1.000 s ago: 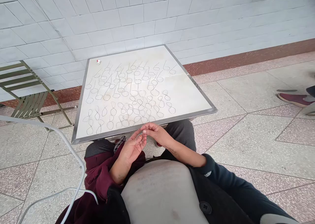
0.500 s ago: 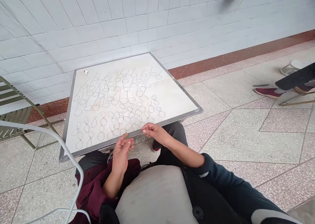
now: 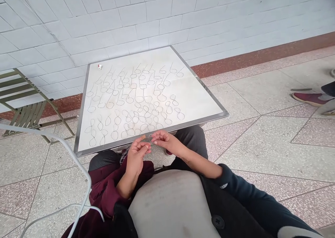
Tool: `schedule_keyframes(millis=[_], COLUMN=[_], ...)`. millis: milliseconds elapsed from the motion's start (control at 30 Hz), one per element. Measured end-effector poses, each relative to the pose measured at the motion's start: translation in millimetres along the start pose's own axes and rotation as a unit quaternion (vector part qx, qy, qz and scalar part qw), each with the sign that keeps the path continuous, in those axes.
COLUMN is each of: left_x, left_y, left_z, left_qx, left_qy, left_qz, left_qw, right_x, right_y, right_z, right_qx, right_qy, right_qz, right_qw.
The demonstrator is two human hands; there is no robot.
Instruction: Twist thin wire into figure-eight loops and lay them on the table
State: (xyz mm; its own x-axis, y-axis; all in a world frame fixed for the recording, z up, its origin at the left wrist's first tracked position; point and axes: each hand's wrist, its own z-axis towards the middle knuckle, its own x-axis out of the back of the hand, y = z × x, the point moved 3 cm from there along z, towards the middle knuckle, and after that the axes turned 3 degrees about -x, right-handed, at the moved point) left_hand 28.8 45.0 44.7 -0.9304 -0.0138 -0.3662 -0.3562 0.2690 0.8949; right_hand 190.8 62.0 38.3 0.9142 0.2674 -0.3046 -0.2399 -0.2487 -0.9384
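A thin wire loop is held between my two hands just off the near edge of the white table. My left hand pinches the wire at its lower left, and a tan wrap shows at one fingertip. From the right, my right hand grips the same wire between thumb and fingers. Across the table top lie several bent wire pieces, some with round loops and straight tails, others twisted into double loops nearer me.
A small white and red object sits at the table's far left corner. A slatted folding chair stands at the left. A white curved tube crosses the lower left. Another person's shoe is at the right.
My hands have come closer together, and the wire loop has risen from below my right fingers to between both hands. The view has shifted, so the table appears farther right and higher.
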Motion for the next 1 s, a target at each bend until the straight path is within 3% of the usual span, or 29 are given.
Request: schedule_keyframes(millis=[433, 767, 1000], left_x=[3.4, 4.2, 7.8], left_y=[-3, -2, -7], left_z=[-2, -3, -2], left_qx=[0.017, 0.015, 0.046], left_qy=[0.0, 0.015, 0.031], left_qz=[-0.005, -0.007, -0.046], left_qw=[1.0, 1.0, 0.997], right_x=[-8, -9, -9], right_y=[16, 22, 24], right_z=[6, 8, 10], right_qx=[0.012, 0.005, 0.011], right_qy=[0.012, 0.057, 0.061], right_qz=[0.027, 0.002, 0.019], right_qw=[0.999, 0.998, 0.998])
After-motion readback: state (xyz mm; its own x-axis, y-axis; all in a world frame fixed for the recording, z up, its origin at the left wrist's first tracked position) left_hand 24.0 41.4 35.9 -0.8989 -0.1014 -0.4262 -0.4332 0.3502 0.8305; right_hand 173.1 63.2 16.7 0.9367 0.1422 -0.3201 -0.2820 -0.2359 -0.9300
